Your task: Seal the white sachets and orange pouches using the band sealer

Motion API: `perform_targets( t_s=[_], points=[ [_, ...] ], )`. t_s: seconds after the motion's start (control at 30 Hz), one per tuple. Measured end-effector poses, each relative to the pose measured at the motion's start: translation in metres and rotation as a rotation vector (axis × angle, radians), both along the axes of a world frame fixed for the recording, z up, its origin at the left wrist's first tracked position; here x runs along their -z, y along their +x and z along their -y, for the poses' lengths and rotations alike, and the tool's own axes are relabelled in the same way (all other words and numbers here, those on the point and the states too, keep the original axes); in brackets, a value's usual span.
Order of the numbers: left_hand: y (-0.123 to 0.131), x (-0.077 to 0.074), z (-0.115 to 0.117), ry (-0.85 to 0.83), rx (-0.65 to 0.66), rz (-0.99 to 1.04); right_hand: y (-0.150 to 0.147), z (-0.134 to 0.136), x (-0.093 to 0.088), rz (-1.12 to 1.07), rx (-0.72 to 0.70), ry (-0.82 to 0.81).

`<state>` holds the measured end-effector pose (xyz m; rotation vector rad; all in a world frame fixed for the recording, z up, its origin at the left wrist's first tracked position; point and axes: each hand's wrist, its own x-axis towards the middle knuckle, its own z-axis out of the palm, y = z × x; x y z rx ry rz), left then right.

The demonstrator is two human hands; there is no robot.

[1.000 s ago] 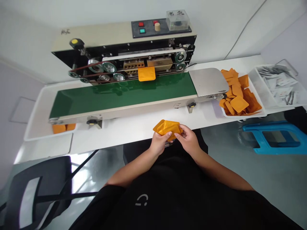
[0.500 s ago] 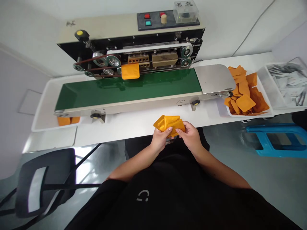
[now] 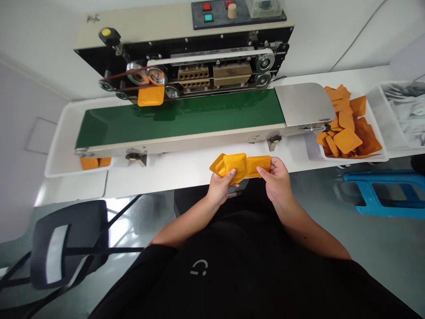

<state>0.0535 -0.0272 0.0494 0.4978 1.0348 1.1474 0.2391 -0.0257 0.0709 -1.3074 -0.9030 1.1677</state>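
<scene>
Held in front of my body at the table's front edge, several orange packets [image 3: 235,165] are fanned out in my left hand [image 3: 219,188], thumb pressed on top. Between the thumb and fingers of my right hand [image 3: 278,182] is a single orange packet [image 3: 255,166], its left edge against the ones in the left hand. Beyond both hands, the band sealing machine [image 3: 212,73] stands over a green conveyor belt [image 3: 199,119]. One orange packet [image 3: 151,95] hangs from its rollers on the left, over the belt.
A white bin [image 3: 381,150] of loose orange packets [image 3: 347,141] sits right of the metal end plate [image 3: 303,104]. Beside it is a bin of silvery packets [image 3: 407,106]. Another white bin [image 3: 55,155] lies under the belt's left end. A blue stool [image 3: 368,195] and dark chair [image 3: 71,243] flank me.
My right hand has moved right, drawing one packet out from the bunch in my left hand. The packet in the machine has travelled left to the rollers. The camera view has shifted slightly.
</scene>
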Motion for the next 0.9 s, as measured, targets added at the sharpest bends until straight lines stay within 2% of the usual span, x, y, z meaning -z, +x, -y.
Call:
perform_targets(
  t_s=[0.23,0.33,0.43,0.53,0.67,0.8,0.9],
  points=[
    [-0.004,0.000,-0.003,0.014,-0.013,-0.008,0.016,-0.007,-0.019,-0.058,-0.030,-0.026],
    [-0.006,0.002,-0.004,0.006,-0.019,-0.007,0.025,-0.013,-0.032,-0.007,-0.017,0.038],
    [-0.007,0.004,-0.004,-0.010,-0.016,-0.011,0.042,-0.030,-0.046,0.036,0.063,0.130],
    [-0.008,0.006,-0.005,-0.016,-0.021,-0.011,0.062,-0.060,-0.064,0.059,0.081,0.173],
    [-0.007,0.006,-0.007,-0.006,-0.017,-0.006,0.082,-0.117,-0.092,0.133,-0.014,0.147],
    [-0.007,0.004,-0.010,-0.016,-0.012,-0.005,0.084,-0.174,-0.116,0.177,-0.049,0.019],
    [-0.008,0.003,-0.012,-0.020,-0.012,0.000,0.081,-0.206,-0.123,0.175,-0.073,-0.032]
  ],
)
